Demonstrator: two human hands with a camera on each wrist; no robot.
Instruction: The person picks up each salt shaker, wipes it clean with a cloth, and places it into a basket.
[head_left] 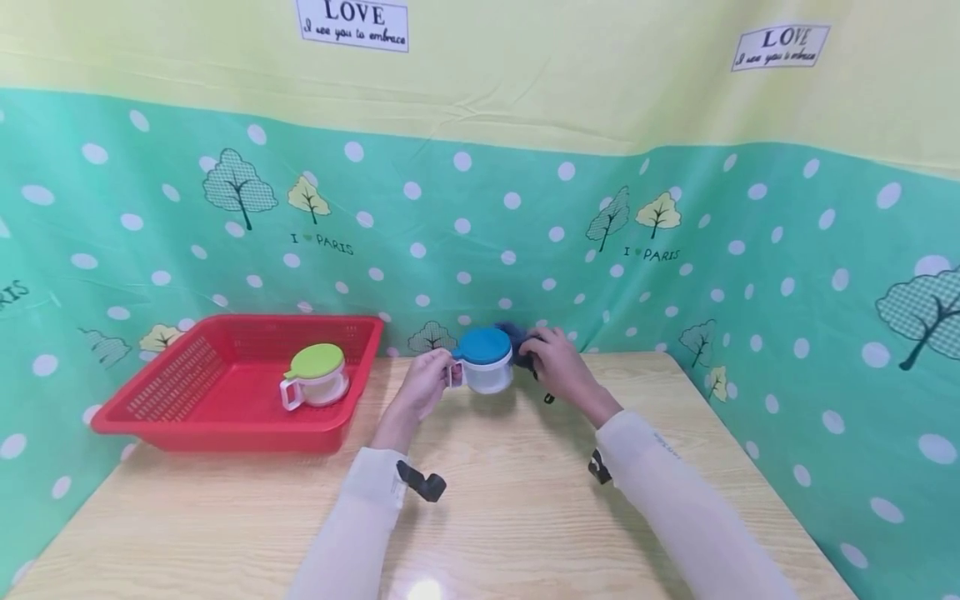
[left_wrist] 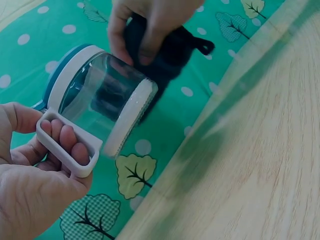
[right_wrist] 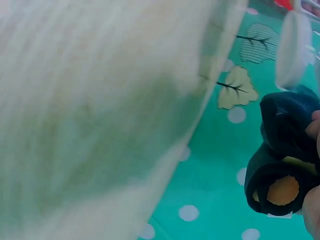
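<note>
A clear seasoning jar [head_left: 489, 380] with a blue lid [head_left: 483, 345] and white rims is held up above the table, near its back edge. My left hand [head_left: 423, 382] grips the jar's white handle [left_wrist: 75, 162], with several fingers through the loop. On the other side of the jar, my right hand [head_left: 561, 367] pinches a dark navy cloth [left_wrist: 172, 52] that has a small hanging loop. That cloth lies against or right beside the clear wall; the wrist views do not settle which. In the right wrist view the bunched cloth [right_wrist: 287, 117] is folded round the fingers.
A red plastic basket [head_left: 247, 427] stands at the left of the wood-grain table [head_left: 495, 517]. Inside it sits a similar jar with a green lid [head_left: 317, 361]. Behind the table and along its right side hangs a green and yellow patterned curtain [head_left: 510, 225].
</note>
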